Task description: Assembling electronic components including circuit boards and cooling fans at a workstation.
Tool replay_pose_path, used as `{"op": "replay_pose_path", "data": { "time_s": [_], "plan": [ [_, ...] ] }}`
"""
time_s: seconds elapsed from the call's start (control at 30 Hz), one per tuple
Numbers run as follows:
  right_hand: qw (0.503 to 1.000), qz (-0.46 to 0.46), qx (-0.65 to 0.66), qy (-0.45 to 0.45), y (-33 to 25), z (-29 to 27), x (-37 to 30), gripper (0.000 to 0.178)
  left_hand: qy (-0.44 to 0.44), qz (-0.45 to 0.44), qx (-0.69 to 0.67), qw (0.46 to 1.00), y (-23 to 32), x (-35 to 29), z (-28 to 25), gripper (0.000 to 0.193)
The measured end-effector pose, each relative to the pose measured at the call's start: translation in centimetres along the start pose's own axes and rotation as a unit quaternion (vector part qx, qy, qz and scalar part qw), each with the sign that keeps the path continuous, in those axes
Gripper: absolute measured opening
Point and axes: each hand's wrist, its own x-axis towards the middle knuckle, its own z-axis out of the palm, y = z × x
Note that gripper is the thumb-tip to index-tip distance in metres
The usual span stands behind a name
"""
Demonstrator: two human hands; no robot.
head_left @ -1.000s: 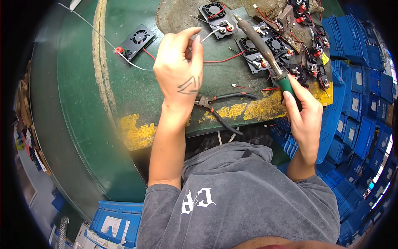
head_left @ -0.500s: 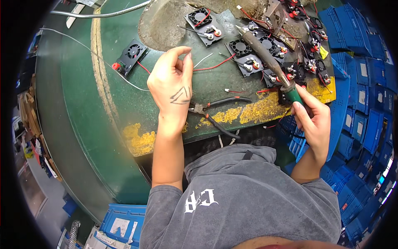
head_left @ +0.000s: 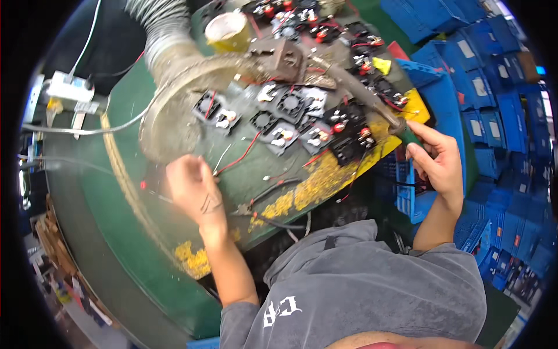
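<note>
The soldering iron (head_left: 367, 96) has been shifted since the earlier frame, its tip now lying right of the brown metal block (head_left: 289, 61), beyond the pliers (head_left: 246, 209). The pliers are seen resting on the green table (head_left: 154, 267). Left of them, thin pale wire (head_left: 222, 155) is pinched by the blurred left hand (head_left: 195, 189); well to their right, the iron's handle is grasped by the right hand (head_left: 437, 161). Beyond them, fan modules (head_left: 290, 103) are spread; farther, a ribbed duct (head_left: 165, 43) is seen.

Bare green table (head_left: 154, 250) gave passage on the near-left side of the left hand (head_left: 193, 187). Just beyond that hand, the round hood (head_left: 170, 125) barred the way. Rightward, pliers (head_left: 244, 209) and crowded fan units (head_left: 290, 104) obstructed low passage, the soldering iron (head_left: 367, 98) slanting farther right.
</note>
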Motion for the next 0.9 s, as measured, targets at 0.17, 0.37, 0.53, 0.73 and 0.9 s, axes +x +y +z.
{"op": "replay_pose_path", "data": {
  "time_s": [0.17, 0.37, 0.53, 0.73, 0.9],
  "plan": [
    [0.961, -0.104, -0.187, 0.173, 0.6, -3.6, 1.6, 0.041, 0.047, 0.104, 0.064, 0.991, -0.9, 0.2, -1.7, 0.022],
    [0.925, -0.131, -0.276, 0.225, -0.1, -5.2, 3.9, 0.040, 0.053, 0.054, 0.059, 0.995, -1.8, -2.7, -4.9, 0.019],
    [0.923, -0.193, -0.320, 0.091, -3.2, -3.0, 5.4, 0.043, 0.146, 0.018, 0.031, 0.989, -4.1, -6.5, -7.1, 0.014],
    [0.894, -0.268, -0.358, 0.018, -3.4, -0.8, 8.3, 0.045, 0.210, 0.036, -0.008, 0.977, -5.5, -9.4, -8.4, 0.013],
    [0.893, -0.278, -0.354, 0.027, -3.8, -0.2, 8.9, 0.045, 0.185, 0.047, 0.052, 0.980, -5.6, -10.6, -9.1, 0.021]
  ]
}}
